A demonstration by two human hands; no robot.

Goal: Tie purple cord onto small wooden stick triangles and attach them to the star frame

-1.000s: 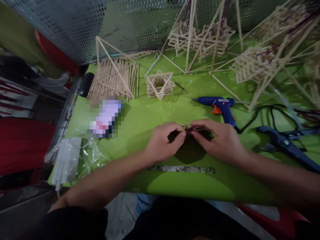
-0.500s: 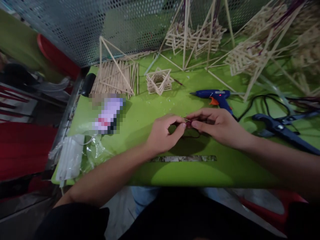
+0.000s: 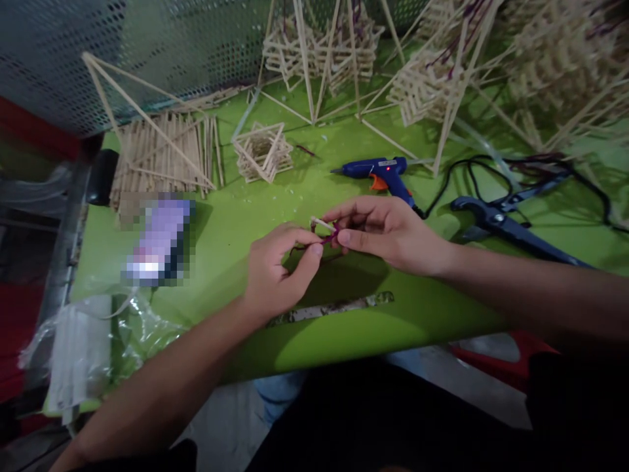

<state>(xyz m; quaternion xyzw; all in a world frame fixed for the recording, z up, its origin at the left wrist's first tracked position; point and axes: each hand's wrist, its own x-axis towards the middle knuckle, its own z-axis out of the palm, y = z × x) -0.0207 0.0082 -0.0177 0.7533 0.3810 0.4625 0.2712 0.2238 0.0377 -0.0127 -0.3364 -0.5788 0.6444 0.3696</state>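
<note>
My left hand [image 3: 278, 269] and my right hand [image 3: 388, 231] meet above the middle of the green table [image 3: 255, 216]. Together they pinch a short bundle of thin wooden sticks [image 3: 323, 225] with a purple string [image 3: 330, 237] around it. The left thumb and forefinger press on the string end; the right fingers close on the sticks' other end. Both hands are closed. A blue glue gun [image 3: 376, 172] lies just beyond my right hand, its red light on.
Large blue shears [image 3: 511, 221] and a black cable [image 3: 472, 177] lie to the right. A small stick frame [image 3: 262, 151], a flat stack of sticks [image 3: 162, 154] and tall stick structures [image 3: 432, 72] fill the back. A plastic bag [image 3: 83, 347] sits at the left corner.
The view has shifted right and tilted. Both hands have lifted the stick bundle slightly off the table, and the purple string shows more plainly between the fingers.
</note>
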